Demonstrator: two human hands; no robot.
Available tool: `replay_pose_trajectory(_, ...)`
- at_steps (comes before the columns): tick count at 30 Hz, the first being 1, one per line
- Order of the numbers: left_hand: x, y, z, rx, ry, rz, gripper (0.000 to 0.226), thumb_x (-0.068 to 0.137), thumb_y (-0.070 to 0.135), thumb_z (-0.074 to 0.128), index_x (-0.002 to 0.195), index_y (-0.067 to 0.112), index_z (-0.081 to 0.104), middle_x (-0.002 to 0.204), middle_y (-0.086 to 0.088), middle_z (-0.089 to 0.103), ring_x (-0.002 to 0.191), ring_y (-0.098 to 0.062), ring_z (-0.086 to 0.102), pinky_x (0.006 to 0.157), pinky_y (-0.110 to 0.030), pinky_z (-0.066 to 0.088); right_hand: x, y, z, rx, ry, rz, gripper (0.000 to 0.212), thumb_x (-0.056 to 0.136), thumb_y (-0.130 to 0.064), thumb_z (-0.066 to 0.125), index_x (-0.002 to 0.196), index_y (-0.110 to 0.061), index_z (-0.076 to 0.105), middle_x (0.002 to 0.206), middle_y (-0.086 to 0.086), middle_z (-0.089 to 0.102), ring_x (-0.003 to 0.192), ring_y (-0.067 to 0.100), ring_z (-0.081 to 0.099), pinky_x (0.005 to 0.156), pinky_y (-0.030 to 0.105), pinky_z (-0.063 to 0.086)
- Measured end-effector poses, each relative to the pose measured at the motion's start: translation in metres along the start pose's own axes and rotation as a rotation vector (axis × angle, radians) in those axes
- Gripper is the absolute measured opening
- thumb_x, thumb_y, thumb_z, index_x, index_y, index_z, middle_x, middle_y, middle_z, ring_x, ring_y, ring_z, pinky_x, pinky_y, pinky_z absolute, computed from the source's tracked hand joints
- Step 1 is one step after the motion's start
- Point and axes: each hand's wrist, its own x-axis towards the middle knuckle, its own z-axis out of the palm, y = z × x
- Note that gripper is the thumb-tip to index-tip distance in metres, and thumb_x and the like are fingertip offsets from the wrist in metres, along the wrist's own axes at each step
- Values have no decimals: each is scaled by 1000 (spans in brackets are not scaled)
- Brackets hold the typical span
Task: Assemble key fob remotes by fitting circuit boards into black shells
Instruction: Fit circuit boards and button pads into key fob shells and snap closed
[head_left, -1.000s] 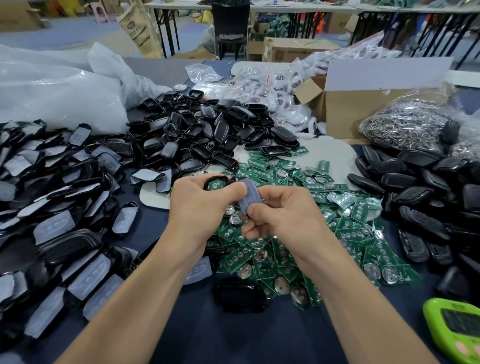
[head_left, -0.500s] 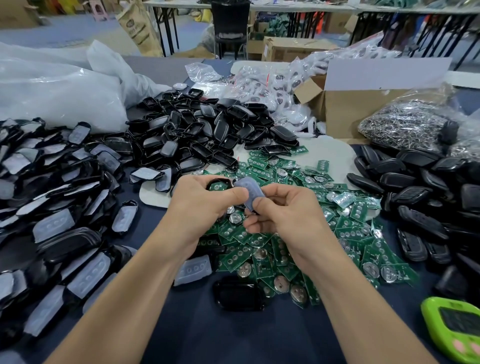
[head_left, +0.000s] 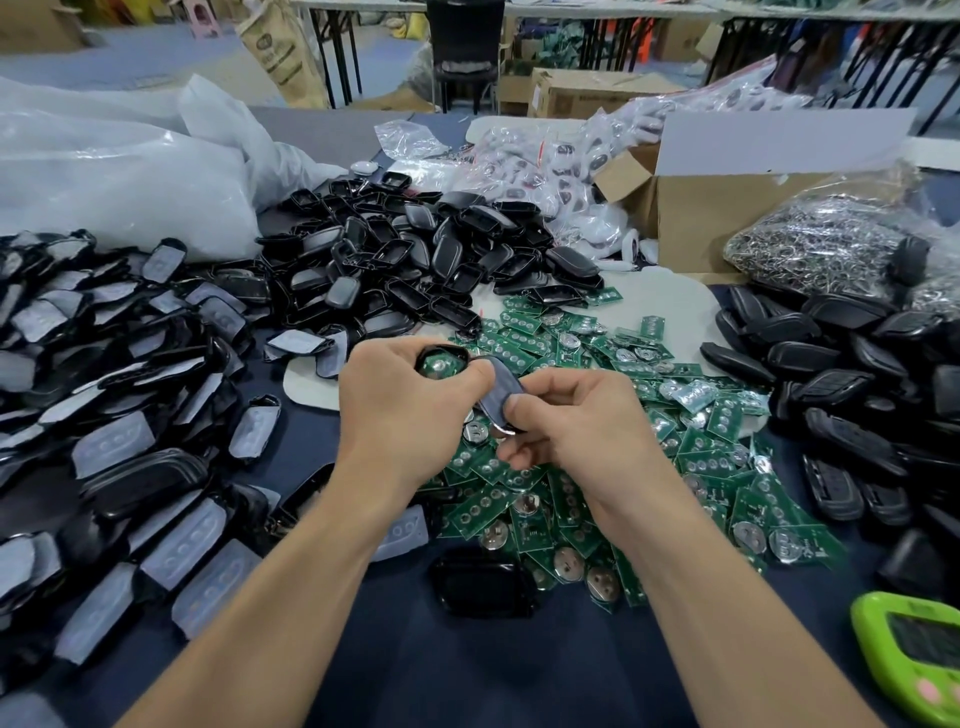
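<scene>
Green circuit board (head_left: 440, 365) sits in a black shell (head_left: 451, 349). The left hand (head_left: 405, 415) grips the shell, fingers (head_left: 470, 376) curled round its rim. Just right of them, the right hand (head_left: 576, 426) pinches a grey cover piece (head_left: 500, 387), tilted, its upper end by the left thumb.

Judged step: closing one fob, board already in. The next move calls for laying the piece flat over the board, then pressing it home.

Beneath the fingers: loose board pile (head_left: 545, 499) on the table (head_left: 405, 654).
</scene>
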Motion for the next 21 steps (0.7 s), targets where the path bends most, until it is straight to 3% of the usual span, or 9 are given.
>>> replay_pose_trajectory(3, 1, 0, -2, -158, -77, -38, 18, 78, 19, 85, 68, 11, 73, 47, 5, 50, 44, -15, 35, 44, -27, 31, -2, -6, -3, 168, -92, 95, 17, 94, -17, 73, 89, -2, 77, 78, 14, 76, 60, 23, 70, 54, 26, 58)
replay_pose_trajectory(5, 3, 1, -6, -332, -202, -85, 24, 74, 15, 82, 61, 3, 65, 47, 4, 44, 44, -13, 32, 46, -24, 31, -5, -10, -8, 324, -225, 189, 43, 90, -37, 66, 105, 2, 73, 89, 22, 75, 69, 27, 71, 59, 30, 60)
replay_pose_trajectory(10, 4, 6, -11, -433, -379, -136, 8, 71, 18, 77, 68, 13, 72, 44, 5, 43, 43, -11, 34, 47, -20, 31, -6, -12, -16, 481, -442, 262, 37, 86, -33, 70, 106, -3, 80, 101, 25, 74, 82, 30, 73, 72, 33, 63)
replay_pose_trajectory(17, 0, 8, -6, -442, -345, -138, 9, 81, 13, 83, 87, 11, 76, 48, 11, 56, 40, -2, 43, 44, -13, 37, -4, -11, -18, 559, -507, 270, 37, 78, -21, 81, 111, -5, 78, 104, 20, 75, 88, 28, 75, 78, 32, 63)
replay_pose_trajectory(21, -2, 12, -1, -473, -268, -204, 42, 76, 51, 85, 102, 18, 82, 55, 3, 51, 46, -6, 44, 48, -14, 39, -3, -11, -16, 658, -456, 262, 45, 71, -17, 91, 111, 1, 77, 108, 24, 75, 95, 32, 76, 82, 36, 64)
